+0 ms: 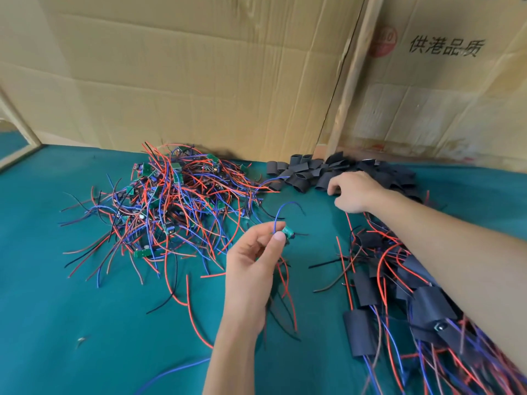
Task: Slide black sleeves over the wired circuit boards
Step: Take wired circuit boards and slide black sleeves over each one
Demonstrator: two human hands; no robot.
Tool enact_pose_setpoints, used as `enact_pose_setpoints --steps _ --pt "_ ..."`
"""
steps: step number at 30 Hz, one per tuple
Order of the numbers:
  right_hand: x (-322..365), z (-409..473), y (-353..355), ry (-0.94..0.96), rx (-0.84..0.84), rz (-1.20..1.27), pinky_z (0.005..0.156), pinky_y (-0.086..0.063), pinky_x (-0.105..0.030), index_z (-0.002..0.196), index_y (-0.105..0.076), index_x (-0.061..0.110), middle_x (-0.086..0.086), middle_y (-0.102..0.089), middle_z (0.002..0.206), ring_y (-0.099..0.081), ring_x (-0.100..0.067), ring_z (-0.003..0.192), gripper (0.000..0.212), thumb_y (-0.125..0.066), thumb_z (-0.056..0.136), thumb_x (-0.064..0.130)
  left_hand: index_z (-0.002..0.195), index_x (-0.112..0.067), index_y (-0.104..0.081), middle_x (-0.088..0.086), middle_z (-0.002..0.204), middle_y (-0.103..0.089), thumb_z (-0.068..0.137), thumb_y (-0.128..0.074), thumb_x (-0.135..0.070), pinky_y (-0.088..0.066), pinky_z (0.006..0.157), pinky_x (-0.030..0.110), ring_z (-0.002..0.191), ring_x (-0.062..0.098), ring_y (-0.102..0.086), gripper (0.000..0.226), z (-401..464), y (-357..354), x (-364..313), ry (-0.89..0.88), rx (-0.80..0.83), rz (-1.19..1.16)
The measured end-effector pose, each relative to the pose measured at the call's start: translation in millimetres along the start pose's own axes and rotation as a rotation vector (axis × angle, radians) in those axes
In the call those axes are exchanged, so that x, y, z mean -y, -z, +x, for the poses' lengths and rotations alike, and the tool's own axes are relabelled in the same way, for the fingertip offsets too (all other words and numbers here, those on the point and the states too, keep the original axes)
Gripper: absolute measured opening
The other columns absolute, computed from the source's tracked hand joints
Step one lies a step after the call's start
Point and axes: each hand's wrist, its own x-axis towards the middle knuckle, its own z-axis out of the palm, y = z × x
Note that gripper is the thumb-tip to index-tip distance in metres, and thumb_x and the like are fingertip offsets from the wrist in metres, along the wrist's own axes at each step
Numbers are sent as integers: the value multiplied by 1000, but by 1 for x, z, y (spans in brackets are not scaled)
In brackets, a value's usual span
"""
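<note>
My left hand [256, 260] is raised above the teal cloth, pinching a small green circuit board [288, 232] with blue, red and black wires trailing from it. My right hand [353, 191] reaches far back onto the heap of empty black sleeves [302, 172], fingers curled down among them; whether it grips a sleeve is hidden. A big tangle of bare wired boards [174, 203] lies at the back left. Boards with sleeves on them [368, 289] are piled at the right, partly under my right forearm.
The teal cloth [85, 323] covers the table. Cardboard sheets [199, 75] stand as a wall along the back, with a wooden post [350, 81] between them. Loose red, blue and black wires stray across the cloth near my left arm.
</note>
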Motion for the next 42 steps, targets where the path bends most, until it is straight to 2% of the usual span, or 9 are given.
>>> enact_pose_setpoints --steps 4,8,13,15,18,24,30,36,42 --pt "-2 -6 5 -55 -122 44 93 -52 -40 113 -71 22 -14 -60 131 -59 -37 116 27 -59 93 8 97 -13 -70 -5 73 -59 98 -60 -14 -44 63 21 62 8 -52 10 2 1 0 125 -2 -147" --pt "15 -25 43 -83 -340 216 96 -51 -41 78 -75 20 -10 -72 103 -60 -36 109 23 -59 92 11 102 -10 -67 3 77 -65 98 -58 -17 -54 59 19 58 10 -61 12 3 0 -4 232 -16 -333" --pt "55 -114 50 56 -312 473 43 -35 -20 66 -74 15 5 -61 52 -53 -15 54 28 -70 71 42 97 -15 -63 7 77 -72 101 -54 -21 -55 55 19 60 11 -68 12 2 -3 -6 244 -58 -351" --pt "71 -149 23 109 -220 485 55 -43 -24 72 -74 16 -4 -62 58 -55 -18 57 36 -65 73 51 95 -16 -62 6 77 -72 103 -52 -22 -54 55 18 61 12 -69 14 1 -4 -5 229 -42 -305" --pt "85 -162 -7 119 -176 699 65 -50 -25 71 -77 23 6 -71 64 -62 -10 63 25 -69 87 41 89 -15 -63 2 71 -70 105 -49 -22 -53 54 20 59 12 -67 22 -1 -8 -2 194 13 -154" --pt "83 -157 -27 62 -275 936 72 -54 -25 84 -82 26 14 -75 74 -69 -4 71 5 -76 85 27 97 -11 -64 5 80 -73 98 -61 -25 -55 59 24 63 14 -69 15 -4 -9 0 168 133 -76" --pt "81 -164 -33 130 -283 952 59 -42 -9 93 -82 34 23 -71 70 -63 -1 65 17 -82 78 25 99 -3 -61 17 84 -71 95 -63 -23 -58 64 28 72 23 -68 20 -2 -5 2 158 120 -60" --pt "77 -166 -35 69 -280 924 59 -52 -23 78 -81 29 8 -73 66 -66 -13 62 9 -82 74 20 87 -13 -59 8 73 -72 103 -53 -20 -54 55 21 62 15 -70 19 -3 -6 1 194 76 -49" --pt "66 -162 -33 20 -297 1132 56 -42 -11 67 -79 22 9 -71 60 -60 0 55 13 -82 77 14 87 -12 -62 17 79 -73 102 -54 -15 -53 55 21 63 20 -70 17 -2 -4 0 187 76 -30"
